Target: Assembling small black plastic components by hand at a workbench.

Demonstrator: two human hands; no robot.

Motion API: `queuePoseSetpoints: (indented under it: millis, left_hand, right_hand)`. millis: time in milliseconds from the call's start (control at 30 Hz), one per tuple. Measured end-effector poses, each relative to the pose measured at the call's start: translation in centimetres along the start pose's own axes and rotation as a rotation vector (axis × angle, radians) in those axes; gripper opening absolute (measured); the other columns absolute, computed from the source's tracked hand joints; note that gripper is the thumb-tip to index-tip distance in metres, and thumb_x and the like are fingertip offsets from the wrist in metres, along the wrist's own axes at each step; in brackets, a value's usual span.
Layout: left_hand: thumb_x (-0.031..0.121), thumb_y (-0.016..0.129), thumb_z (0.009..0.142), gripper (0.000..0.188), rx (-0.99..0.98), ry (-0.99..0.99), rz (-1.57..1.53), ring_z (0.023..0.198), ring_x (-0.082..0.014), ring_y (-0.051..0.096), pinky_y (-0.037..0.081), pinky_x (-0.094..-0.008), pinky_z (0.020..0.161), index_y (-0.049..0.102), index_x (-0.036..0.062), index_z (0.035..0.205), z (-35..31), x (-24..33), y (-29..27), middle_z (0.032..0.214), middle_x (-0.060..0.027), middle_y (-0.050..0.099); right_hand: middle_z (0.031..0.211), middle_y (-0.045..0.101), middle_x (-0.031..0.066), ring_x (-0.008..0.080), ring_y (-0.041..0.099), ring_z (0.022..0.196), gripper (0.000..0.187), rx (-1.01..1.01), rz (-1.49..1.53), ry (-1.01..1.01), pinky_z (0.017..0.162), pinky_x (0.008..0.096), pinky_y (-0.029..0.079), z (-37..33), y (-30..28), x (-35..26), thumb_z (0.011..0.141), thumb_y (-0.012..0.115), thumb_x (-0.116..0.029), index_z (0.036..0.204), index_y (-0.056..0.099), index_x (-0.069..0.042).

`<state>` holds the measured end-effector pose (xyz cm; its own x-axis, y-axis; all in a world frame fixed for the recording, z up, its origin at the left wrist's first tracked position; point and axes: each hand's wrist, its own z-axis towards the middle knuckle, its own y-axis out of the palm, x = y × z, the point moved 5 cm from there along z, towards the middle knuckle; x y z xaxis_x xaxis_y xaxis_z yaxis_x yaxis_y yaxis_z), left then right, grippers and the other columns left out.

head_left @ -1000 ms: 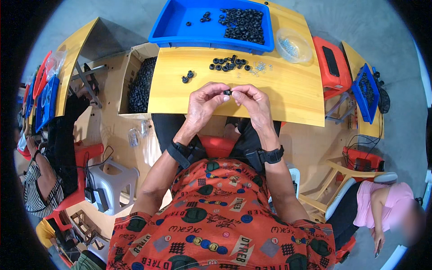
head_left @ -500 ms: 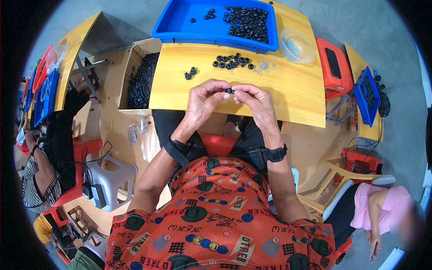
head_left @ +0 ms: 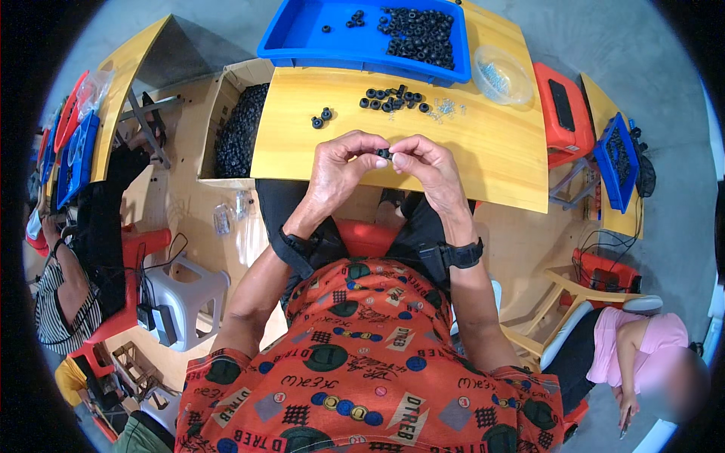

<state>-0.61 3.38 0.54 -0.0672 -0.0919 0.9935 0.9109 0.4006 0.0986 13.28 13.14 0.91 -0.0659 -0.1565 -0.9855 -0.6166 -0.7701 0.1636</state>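
Just above the near edge of the yellow table (head_left: 294, 155), my two hands meet fingertip to fingertip. My left hand (head_left: 342, 164) pinches a small black round part (head_left: 384, 153) between thumb and forefinger. From the other side my right hand (head_left: 430, 167) closes on the same part; the fingertips hide much of it. Beyond the hands lies a group of black parts (head_left: 393, 99), with small shiny metal pieces (head_left: 447, 109) scattered beside it. Two more black parts (head_left: 322, 118) sit apart to the left.
A blue tray (head_left: 325, 57) with many black parts stands at the table's far side. Right of it is a clear round tub (head_left: 501, 75) of small metal pieces. A cardboard box (head_left: 215, 136) full of black parts adjoins the left edge. A red stool (head_left: 565, 113) stands right.
Both hands keep hold of the small black part, with hardly any shift of the fingers. The view has moved very slightly.
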Motion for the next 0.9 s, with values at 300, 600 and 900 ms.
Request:
queuePoseSetpoints:
  millis: [300, 600, 900]
  left_hand:
    - [-0.011, 0.067, 0.08, 0.022, -0.006, 0.255, 0.315, 0.088, -0.0193, 0.07, 0.055, -0.03, 0.079, 0.073, 0.0007, 0.098, 0.0, 3.7, 0.4, 0.093, -0.0094, 0.072]
    - [-0.009, 0.07, 0.08, 0.02, -0.011, 0.323, 0.44, 0.088, -0.0187, 0.07, 0.056, -0.0301, 0.078, 0.074, 0.004, 0.095, -0.2, 3.1, 0.5, 0.093, -0.0083, 0.073]
    - [-0.008, 0.071, 0.081, 0.022, 0.142, 0.201, 0.362, 0.087, -0.0161, 0.069, 0.055, -0.0291, 0.077, 0.073, 0.0016, 0.099, -0.8, 3.0, 0.2, 0.094, -0.0068, 0.073]
  right_hand:
    - [0.088, 0.065, 0.0011, 0.0086, 0.059, 0.08, 0.012, -0.03, 0.096, -0.013, 0.074, 0.0247, 0.048, 0.1, 0.5, -0.3, 0.092, 0.068, -0.008, 0.102, 0.065, -0.002]
    - [0.088, 0.064, 0.0013, 0.0087, 0.06, 0.08, 0.014, 0.005, 0.151, 0.013, 0.075, 0.025, 0.05, -0.2, 1.0, 1.0, 0.093, 0.068, -0.01, 0.103, 0.063, -0.002]
    - [0.085, 0.065, 0.0022, 0.0097, 0.061, 0.078, 0.013, 0.033, 0.149, 0.035, 0.075, 0.0249, 0.05, -0.2, 1.1, 1.3, 0.093, 0.07, -0.012, 0.1, 0.066, -0.002]
